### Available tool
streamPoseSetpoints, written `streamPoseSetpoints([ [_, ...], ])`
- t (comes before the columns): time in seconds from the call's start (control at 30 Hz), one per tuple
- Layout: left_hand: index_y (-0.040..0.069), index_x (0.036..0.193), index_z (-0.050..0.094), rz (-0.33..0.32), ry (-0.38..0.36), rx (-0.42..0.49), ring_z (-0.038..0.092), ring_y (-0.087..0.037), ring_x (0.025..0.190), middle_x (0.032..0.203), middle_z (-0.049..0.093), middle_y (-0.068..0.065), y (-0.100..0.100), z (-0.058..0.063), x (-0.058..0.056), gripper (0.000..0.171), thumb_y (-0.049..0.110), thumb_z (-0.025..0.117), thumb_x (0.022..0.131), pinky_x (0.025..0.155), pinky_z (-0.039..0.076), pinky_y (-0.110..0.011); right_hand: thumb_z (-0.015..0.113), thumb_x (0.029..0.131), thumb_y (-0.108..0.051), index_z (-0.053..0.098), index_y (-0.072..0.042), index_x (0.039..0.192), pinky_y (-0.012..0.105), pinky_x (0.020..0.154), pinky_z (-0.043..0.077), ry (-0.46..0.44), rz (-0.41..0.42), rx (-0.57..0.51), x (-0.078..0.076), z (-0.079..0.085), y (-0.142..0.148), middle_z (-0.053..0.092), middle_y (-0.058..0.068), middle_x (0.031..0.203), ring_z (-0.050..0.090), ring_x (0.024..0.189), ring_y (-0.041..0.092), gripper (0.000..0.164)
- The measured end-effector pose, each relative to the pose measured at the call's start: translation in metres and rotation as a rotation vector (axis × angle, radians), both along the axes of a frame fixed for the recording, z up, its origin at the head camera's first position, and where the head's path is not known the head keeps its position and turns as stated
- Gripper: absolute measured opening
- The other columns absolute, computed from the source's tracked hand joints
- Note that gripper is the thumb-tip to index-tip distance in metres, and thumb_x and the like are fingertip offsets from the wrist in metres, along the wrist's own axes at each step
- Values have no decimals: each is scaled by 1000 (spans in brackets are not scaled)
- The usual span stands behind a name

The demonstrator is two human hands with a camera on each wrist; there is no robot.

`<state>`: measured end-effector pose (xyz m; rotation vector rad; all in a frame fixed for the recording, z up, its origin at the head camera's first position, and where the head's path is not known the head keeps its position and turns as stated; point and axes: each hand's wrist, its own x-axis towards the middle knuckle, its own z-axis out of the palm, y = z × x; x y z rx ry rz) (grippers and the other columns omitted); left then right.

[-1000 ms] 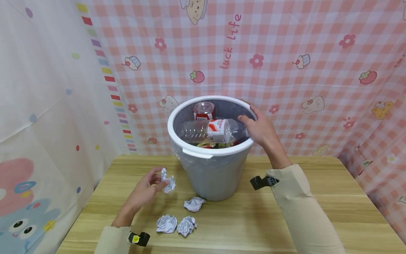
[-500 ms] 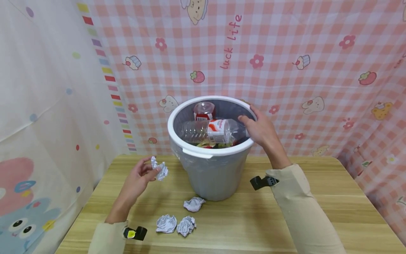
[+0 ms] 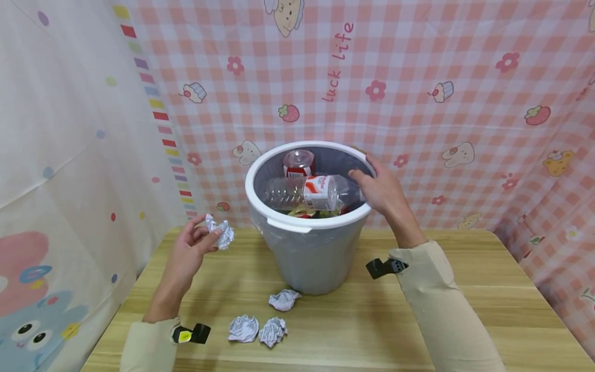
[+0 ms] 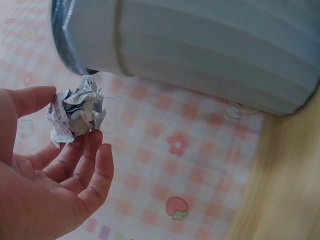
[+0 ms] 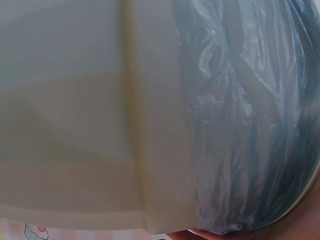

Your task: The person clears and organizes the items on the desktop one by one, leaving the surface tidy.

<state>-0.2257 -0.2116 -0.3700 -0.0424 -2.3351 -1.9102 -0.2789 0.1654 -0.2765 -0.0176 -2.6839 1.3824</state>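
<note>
Three crumpled paper balls (image 3: 273, 331) lie on the table (image 3: 418, 330), one near the foot of the bin (image 3: 316, 258). Farther back, the left hand (image 3: 182, 258) pinches a fourth ball (image 3: 223, 236) above the table, left of the bin; a light pinch should do. The right hand (image 3: 386, 192) grips the bin's rim (image 3: 253, 188), thumb inside; a firm hold there should prevent tipping. A clear bottle (image 3: 318, 191) lies inside.

"luck life" on pink-checked cloth (image 3: 344, 116)
</note>
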Motion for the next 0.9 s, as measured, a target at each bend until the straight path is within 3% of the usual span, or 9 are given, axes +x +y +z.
streamPoseSetpoints([
  [0.4,18,131,48,30,120,98,60,-6,86,99,63,10,2,28,0,37,20,63,97,76,53,-20,49,99,-47,21,-24,159,58,112,30,8,3,-15,1,-1,-1,31,14,159,36,141,38,71],
  [0.6,19,123,52,55,188,160,61,-8,84,96,65,7,6,44,-3,29,16,64,97,75,53,-22,48,99,-48,19,-23,159,58,113,29,2,0,-11,1,0,0,29,14,160,34,142,38,72],
  [0.73,17,125,52,49,241,184,61,-9,86,97,64,4,10,56,-4,31,17,64,97,75,53,-21,49,99,-47,20,-22,159,58,114,29,2,-2,-10,1,-1,0,29,14,160,33,142,38,71],
  [0.9,13,133,49,35,288,149,61,-12,90,103,62,-1,16,71,-4,40,21,64,97,77,54,-20,49,99,-47,20,-22,159,58,113,29,-1,-5,-9,1,-1,0,29,14,160,34,142,38,71],
])
